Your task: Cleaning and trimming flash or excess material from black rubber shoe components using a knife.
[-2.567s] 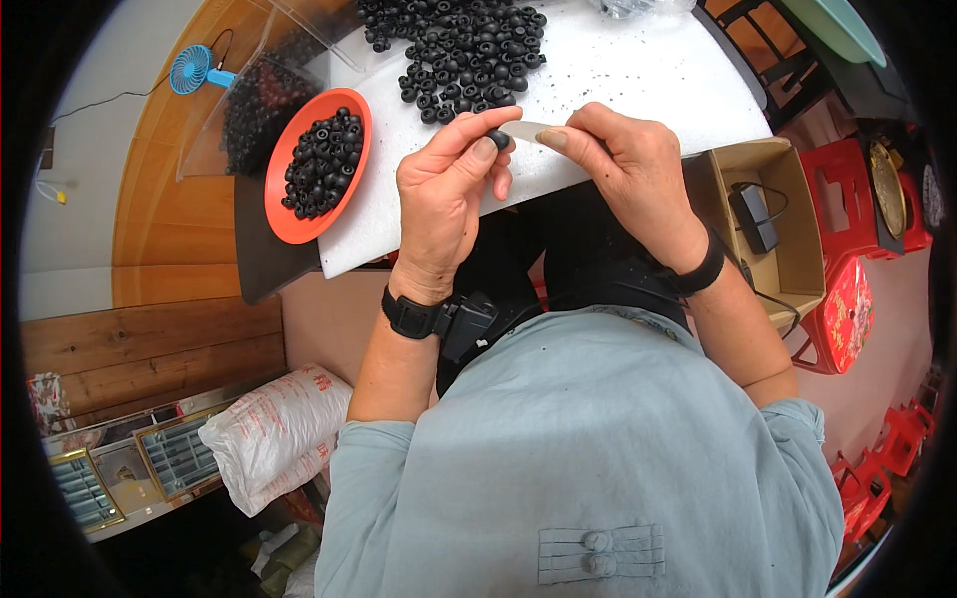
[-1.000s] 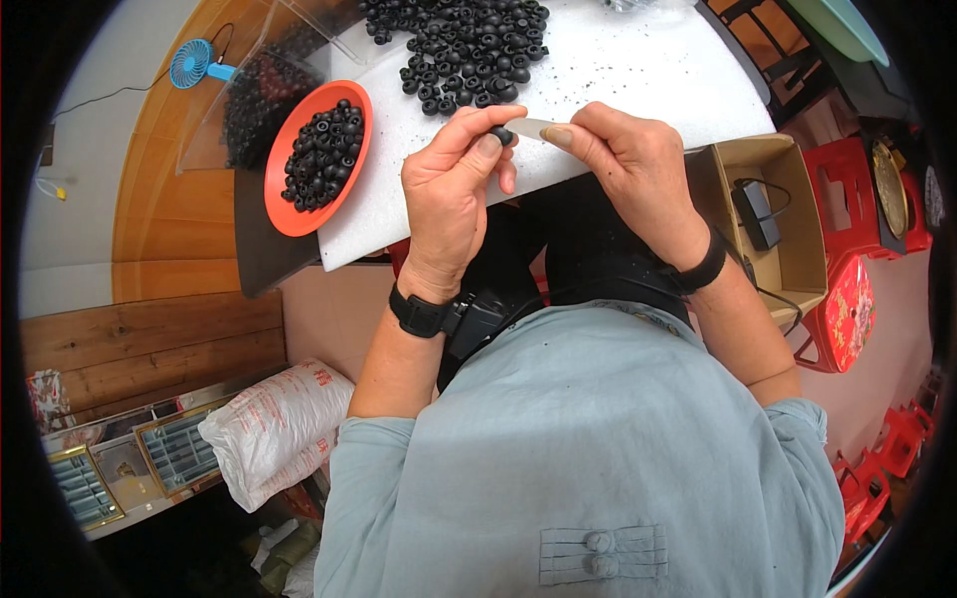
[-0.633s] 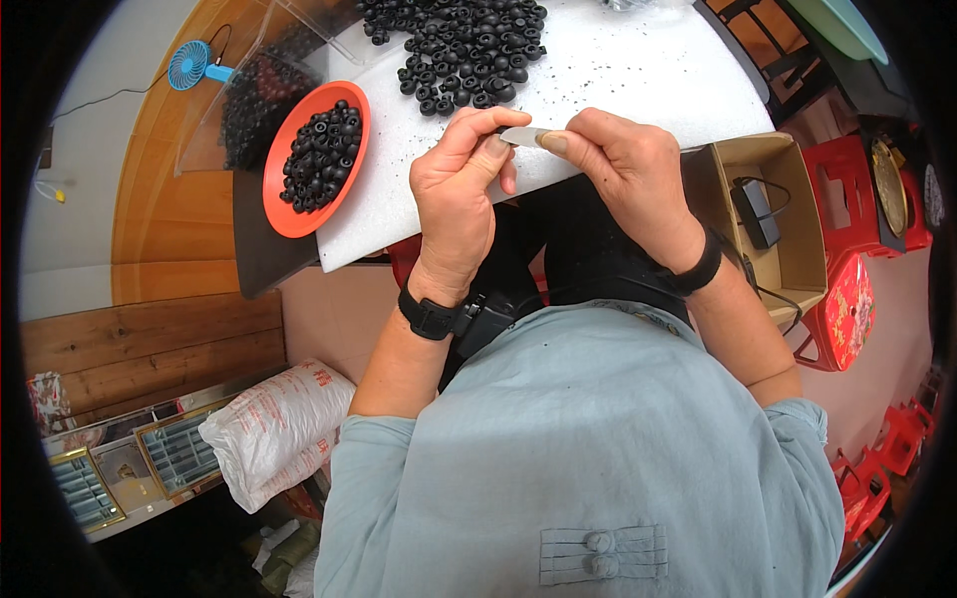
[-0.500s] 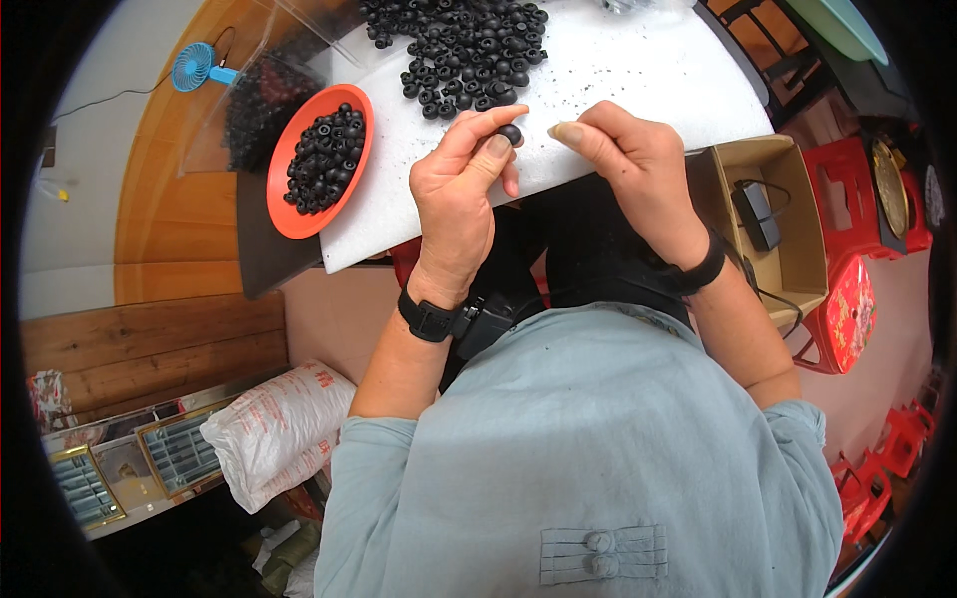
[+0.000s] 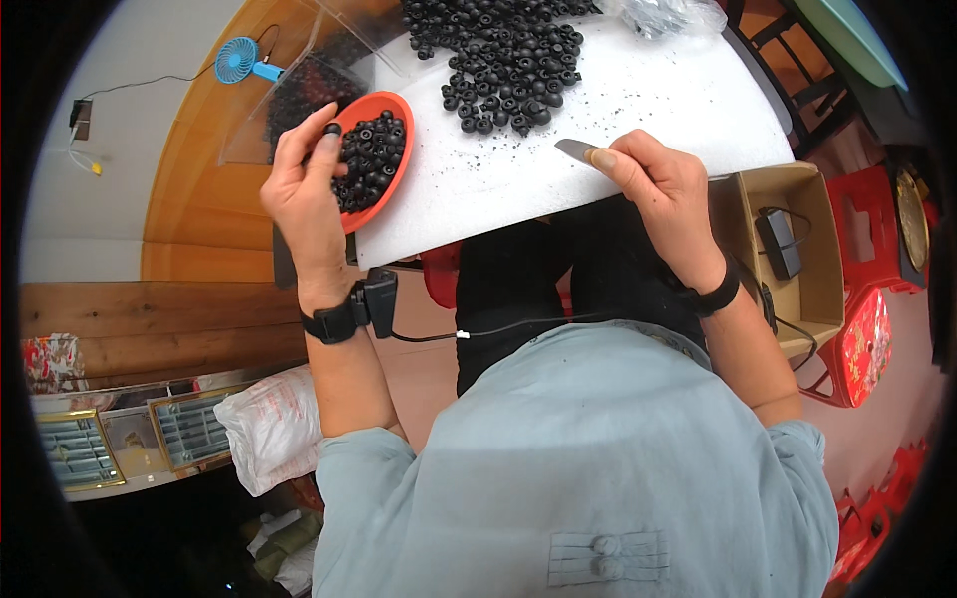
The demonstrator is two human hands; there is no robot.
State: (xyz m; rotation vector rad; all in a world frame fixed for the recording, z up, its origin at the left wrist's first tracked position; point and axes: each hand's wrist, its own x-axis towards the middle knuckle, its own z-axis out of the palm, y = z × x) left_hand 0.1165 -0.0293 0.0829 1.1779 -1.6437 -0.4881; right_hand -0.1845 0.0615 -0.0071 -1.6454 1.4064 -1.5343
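One small black ring [image 5: 332,129] pinched between thumb and fingers [image 5: 321,128] of the left hand [image 5: 304,204], held right over the rim of the orange dish [image 5: 397,104] at the left edge of the white desk [image 5: 638,110]. Already lying in that dish, a good layer of the same black rings [image 5: 371,159], filling perhaps half of it. Still waiting further up the desk, well apart from the dish, a much larger heap of black rings [image 5: 503,50], so by judgement less than half of the work done and most of it left. Scattered over the white surface between heap and hands, many tiny black crumbs. Closed around a small grey blade [image 5: 576,150] with the tip pointing left, the right hand [image 5: 663,194], resting near the front edge of the desk, not touching any ring. To the right and lower, an open cardboard box [image 5: 797,254] with a dark device inside; to the left beyond the dish, a clear plastic bag [image 5: 289,90] and a small blue fan [image 5: 237,60].
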